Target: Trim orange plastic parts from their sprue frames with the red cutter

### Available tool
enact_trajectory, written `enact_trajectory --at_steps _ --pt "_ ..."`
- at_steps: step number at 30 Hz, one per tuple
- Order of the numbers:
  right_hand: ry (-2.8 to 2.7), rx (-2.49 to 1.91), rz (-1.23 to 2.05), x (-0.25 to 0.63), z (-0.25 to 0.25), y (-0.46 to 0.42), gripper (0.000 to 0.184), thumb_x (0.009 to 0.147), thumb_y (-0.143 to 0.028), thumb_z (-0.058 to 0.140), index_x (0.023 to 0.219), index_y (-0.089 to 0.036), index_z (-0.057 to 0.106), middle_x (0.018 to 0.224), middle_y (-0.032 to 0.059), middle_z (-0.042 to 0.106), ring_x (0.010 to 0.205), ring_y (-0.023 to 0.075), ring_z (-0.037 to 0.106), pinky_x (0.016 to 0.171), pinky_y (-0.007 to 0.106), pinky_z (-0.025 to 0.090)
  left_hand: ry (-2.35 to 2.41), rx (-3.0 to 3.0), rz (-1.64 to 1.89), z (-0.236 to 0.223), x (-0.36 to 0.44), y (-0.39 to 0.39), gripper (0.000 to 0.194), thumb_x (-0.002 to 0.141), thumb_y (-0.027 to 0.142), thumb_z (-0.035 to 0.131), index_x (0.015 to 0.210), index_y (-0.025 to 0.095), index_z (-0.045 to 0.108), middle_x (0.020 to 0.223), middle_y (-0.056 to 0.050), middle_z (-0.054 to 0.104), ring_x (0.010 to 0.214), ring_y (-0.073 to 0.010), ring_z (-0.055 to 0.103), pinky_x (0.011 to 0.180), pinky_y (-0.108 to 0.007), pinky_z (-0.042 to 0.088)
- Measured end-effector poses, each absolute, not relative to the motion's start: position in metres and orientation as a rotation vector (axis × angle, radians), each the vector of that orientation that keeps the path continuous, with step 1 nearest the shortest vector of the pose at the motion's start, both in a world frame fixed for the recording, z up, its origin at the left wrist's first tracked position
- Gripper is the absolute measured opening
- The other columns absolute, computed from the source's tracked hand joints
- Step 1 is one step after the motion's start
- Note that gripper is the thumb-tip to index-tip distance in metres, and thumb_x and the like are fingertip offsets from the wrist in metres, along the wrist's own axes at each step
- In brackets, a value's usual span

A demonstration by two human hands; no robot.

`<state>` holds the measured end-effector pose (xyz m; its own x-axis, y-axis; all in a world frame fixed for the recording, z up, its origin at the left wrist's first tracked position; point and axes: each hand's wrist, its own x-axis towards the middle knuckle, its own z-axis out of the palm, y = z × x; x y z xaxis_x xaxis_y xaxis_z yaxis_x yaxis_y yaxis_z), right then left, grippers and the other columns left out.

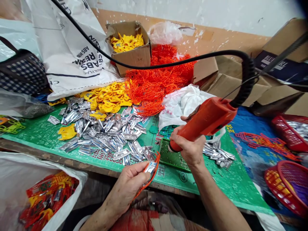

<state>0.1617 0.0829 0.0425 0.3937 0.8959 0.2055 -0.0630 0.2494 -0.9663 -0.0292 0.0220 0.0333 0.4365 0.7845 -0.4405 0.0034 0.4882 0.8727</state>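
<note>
My left hand (128,186) is closed, pinching an orange plastic frame (150,175) with a shiny silver metal piece (151,166) laid in it, at the table's front edge. My right hand (189,146) is wrapped round an orange electric screwdriver (207,120), its tip pointing down-left over a small green perforated tray (174,158). A black cable (168,64) runs from the tool up across the view. A heap of silver metal pieces (106,134) lies on the green mat (216,183) left of my hands.
Yellow plastic parts (106,99) and a pile of orange frames (156,80) lie behind the heap. A cardboard box (131,56) holds more yellow parts. Red baskets (287,184) stand at right. A white bag (21,176) of assembled pieces hangs at lower left.
</note>
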Motion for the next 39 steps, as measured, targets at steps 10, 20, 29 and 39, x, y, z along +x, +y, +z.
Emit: enact_trajectory --at_steps 10,20,29,39 --pt "-0.921 -1.128 0.779 0.166 0.039 0.085 0.023 0.058 -0.019 0.076 0.080 -0.019 0.067 0.063 -0.0034 0.063 0.053 0.0139 0.056 0.054 0.032 0.049 0.929 0.816 0.533 0.041 -0.026 0.018 0.019 0.076 0.028 0.062 0.083 0.016 0.075 0.067 0.000 0.060 0.060 -0.0132 0.045 0.056 -0.024 0.033" --pt "-0.896 -0.844 0.888 0.174 0.093 0.061 0.038 0.066 -0.014 0.072 0.102 -0.029 0.067 0.064 -0.0037 0.062 0.055 0.0164 0.058 0.058 0.035 0.051 0.942 0.815 0.516 0.041 -0.021 0.015 0.017 0.073 0.028 0.062 0.077 0.015 0.072 0.061 0.003 0.050 0.055 -0.0107 0.035 0.051 -0.023 0.024" --pt "-0.985 -0.702 1.115 0.157 0.108 0.023 0.060 0.073 -0.032 0.081 0.128 -0.036 0.057 0.070 -0.0027 0.061 0.061 0.0172 0.058 0.065 0.038 0.056 0.864 0.774 0.586 0.037 -0.015 0.012 0.017 0.076 0.026 0.064 0.083 0.015 0.075 0.072 -0.001 0.063 0.067 -0.0137 0.048 0.064 -0.026 0.033" --pt "-1.036 -0.675 1.124 0.149 0.102 0.021 0.059 0.076 -0.027 0.079 0.128 -0.036 0.055 0.071 -0.0039 0.063 0.063 0.0159 0.060 0.067 0.036 0.055 0.875 0.769 0.597 0.036 -0.014 0.008 0.016 0.076 0.029 0.067 0.076 0.015 0.073 0.066 0.001 0.058 0.061 -0.0118 0.041 0.060 -0.026 0.029"
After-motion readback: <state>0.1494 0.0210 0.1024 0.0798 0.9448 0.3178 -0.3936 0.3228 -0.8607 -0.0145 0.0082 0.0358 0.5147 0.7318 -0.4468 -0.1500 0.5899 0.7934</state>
